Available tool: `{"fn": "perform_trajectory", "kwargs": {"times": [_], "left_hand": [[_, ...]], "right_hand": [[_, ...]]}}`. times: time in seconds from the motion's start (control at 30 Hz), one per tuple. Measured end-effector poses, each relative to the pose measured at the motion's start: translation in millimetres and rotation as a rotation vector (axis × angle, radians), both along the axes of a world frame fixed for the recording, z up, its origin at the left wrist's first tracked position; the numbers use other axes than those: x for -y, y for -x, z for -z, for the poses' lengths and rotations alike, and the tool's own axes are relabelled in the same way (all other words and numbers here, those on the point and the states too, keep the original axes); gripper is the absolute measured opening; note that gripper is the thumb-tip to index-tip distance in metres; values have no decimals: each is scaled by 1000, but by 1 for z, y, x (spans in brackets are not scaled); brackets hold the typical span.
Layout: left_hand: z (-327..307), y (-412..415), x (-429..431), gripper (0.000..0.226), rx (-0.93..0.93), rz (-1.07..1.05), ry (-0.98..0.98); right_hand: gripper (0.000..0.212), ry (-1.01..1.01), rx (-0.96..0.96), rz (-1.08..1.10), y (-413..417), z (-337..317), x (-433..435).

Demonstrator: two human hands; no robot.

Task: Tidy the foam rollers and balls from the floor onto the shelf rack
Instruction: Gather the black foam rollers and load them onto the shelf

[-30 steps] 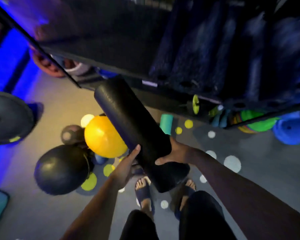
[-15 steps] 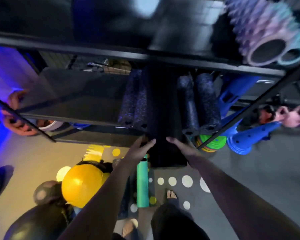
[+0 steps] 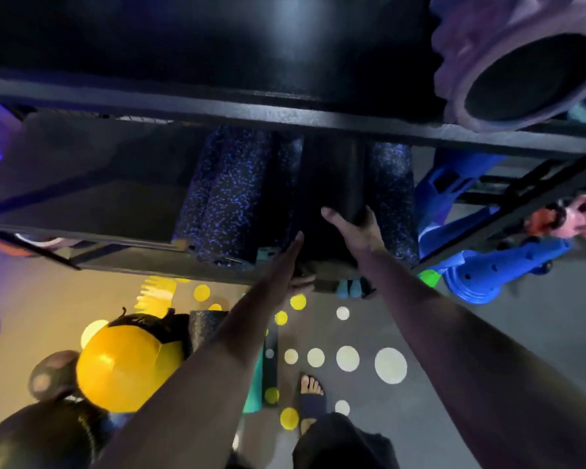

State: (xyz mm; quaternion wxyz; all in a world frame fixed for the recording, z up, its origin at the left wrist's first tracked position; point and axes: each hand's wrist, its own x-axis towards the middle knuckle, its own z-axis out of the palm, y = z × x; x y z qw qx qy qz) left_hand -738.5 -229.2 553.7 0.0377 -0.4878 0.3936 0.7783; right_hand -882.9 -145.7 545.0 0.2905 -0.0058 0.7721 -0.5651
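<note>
- Black foam roller [image 3: 332, 184] lies lengthwise on the middle shelf of the shelf rack [image 3: 217, 108]. Its far end is lost in shadow and its near end sits at the shelf's front edge.
- Right hand [image 3: 356, 228] is on the near end of the black foam roller. Thumb and fingers are spread wide and fairly straight over the top, pressing rather than wrapping.
- Left hand [image 3: 286, 265] is just left of that same end, flat and edge-on, fingers straight and together against the roller's side. Cannot tell how firm the contact is.
- Blue-flecked rollers [image 3: 230, 198] lie close against the black foam roller's left side, parallel to it.
- One more flecked roller [image 3: 391, 198] lies close on its right.
- Purple ridged roller [image 3: 521, 62] is above and right of the black foam roller on the upper shelf, hollow end toward the camera.
- Blue cones [image 3: 487, 275] are right of the black foam roller, beyond the rack's corner post, lying on their side.
- Spotted floor [image 3: 389, 365] is below the black foam roller.
- Yellow ball [image 3: 126, 367] is on the floor, below and well left of it.
- Black ball [image 3: 38, 434] touches the yellow ball's lower left.
- Teal roller [image 3: 254, 384] is below the black foam roller, mostly hidden behind the left forearm.
- Sandalled foot [image 3: 313, 397] stands directly below it.
</note>
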Motion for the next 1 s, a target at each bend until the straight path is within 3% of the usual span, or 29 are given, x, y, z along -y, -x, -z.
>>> {"fn": "perform_trajectory", "kwargs": {"times": [0.07,0.2,0.27,0.4,0.53,0.7,0.83,1.0], "left_hand": [[10,13,5,50,2,-76,51],[22,7,6,40,5,-3,168],[29,-14,6,35,35,-20,193],[45,-68,11,18,77,-107,147],[78,-145,20,17,178,-114,70],[141,-286,19,18,358,-210,74],[207,-378,22,15,474,-245,77],[358,-472,37,16,567,-138,135]], "right_hand": [[100,-79,-94,4,13,10,12],[47,-327,-496,61,1,39,10],[34,-384,-724,137,-25,48,-4],[21,-388,-898,-182,-107,63,-41],[25,-289,-711,-551,-183,88,-42],[32,-365,-444,-834,-294,154,-16],[29,-569,-96,-879,-367,246,9],[58,-746,279,-758,-451,399,31]]}}
